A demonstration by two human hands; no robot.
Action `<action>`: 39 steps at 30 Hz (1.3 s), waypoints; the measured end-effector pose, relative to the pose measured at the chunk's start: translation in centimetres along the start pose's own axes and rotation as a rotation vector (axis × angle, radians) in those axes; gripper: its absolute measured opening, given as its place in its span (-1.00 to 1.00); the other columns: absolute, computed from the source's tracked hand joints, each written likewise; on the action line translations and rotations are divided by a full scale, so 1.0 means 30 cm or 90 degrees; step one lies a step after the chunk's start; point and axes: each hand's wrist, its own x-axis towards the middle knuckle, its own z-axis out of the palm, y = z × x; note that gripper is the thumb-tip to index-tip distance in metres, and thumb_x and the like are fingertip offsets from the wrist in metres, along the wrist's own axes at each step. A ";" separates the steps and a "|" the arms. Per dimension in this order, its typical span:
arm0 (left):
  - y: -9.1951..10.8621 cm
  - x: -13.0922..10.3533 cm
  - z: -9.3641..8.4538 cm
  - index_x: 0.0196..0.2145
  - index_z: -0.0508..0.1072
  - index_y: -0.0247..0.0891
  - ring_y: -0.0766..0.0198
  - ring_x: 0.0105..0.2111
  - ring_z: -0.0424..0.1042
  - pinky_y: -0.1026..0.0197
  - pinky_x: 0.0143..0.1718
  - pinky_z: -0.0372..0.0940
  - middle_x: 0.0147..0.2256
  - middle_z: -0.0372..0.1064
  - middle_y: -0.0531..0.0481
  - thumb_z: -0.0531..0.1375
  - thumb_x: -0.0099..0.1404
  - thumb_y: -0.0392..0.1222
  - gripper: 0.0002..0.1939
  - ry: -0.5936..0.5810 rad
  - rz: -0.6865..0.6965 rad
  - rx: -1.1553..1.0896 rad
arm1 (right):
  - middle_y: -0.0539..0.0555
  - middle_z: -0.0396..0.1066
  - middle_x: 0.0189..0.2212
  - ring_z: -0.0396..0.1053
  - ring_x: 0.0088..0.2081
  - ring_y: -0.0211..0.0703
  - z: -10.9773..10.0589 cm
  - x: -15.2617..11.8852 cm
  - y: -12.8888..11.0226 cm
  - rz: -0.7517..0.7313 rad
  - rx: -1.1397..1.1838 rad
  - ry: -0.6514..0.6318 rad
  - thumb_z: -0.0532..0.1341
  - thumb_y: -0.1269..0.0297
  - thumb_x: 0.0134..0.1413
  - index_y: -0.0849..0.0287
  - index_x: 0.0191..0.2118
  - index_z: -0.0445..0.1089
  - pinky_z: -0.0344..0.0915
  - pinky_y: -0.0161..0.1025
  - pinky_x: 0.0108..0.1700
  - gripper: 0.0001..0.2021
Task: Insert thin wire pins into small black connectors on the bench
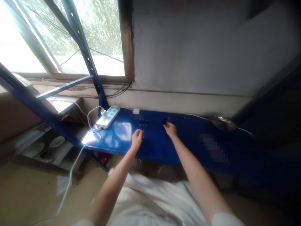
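My left hand (137, 138) is over the front part of the blue tabletop (155, 147), its fingers curled together. Anything in them is too small or hidden to name. Just beyond it, three small black pieces (143, 122) with light ends stand in a short row. To the right, my right hand (171, 129) reaches farther over the table with thumb and fingers pinched. A small dark piece (165, 120) shows at its fingertips; its kind is too small to tell. Tiny light bits (185, 117) lie scattered beyond and right of this hand.
A white power strip (108, 117) with a charger (103, 113) plugged in lies at the table's left end. Behind are a white adapter (136, 111) and a shiny round metal object (222, 122). A blue metal upright (87, 56) rises at left before the window.
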 end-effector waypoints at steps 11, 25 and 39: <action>-0.009 0.000 -0.003 -0.37 0.34 -0.28 0.46 -0.67 0.15 0.41 -0.64 0.07 -0.61 0.20 0.12 0.01 0.23 -0.08 -0.77 -0.003 -0.005 0.008 | 0.13 0.49 -0.33 0.42 -0.33 -0.16 -0.002 0.018 -0.006 0.008 -0.057 -0.036 0.16 0.25 0.00 0.21 -0.34 0.44 0.22 -0.35 -0.38 -0.83; -0.005 0.000 -0.001 -0.38 0.34 -0.29 0.47 -0.68 0.14 0.42 -0.66 0.06 -0.62 0.20 0.12 0.02 0.22 -0.11 -0.79 -0.005 -0.007 0.005 | 0.22 0.49 -0.33 0.44 -0.24 -0.08 -0.040 0.022 0.006 0.061 -0.109 -0.063 0.17 0.34 0.01 0.26 -0.30 0.49 0.24 -0.33 -0.30 -0.83; -0.010 0.001 -0.002 -0.38 0.34 -0.29 0.46 -0.68 0.15 0.40 -0.65 0.07 -0.62 0.20 0.12 0.01 0.22 -0.09 -0.78 -0.001 -0.010 0.016 | 0.20 0.50 -0.30 0.45 -0.23 -0.05 -0.045 0.036 -0.004 0.100 -0.129 -0.071 0.18 0.18 0.01 0.17 -0.21 0.51 0.24 -0.33 -0.33 -0.73</action>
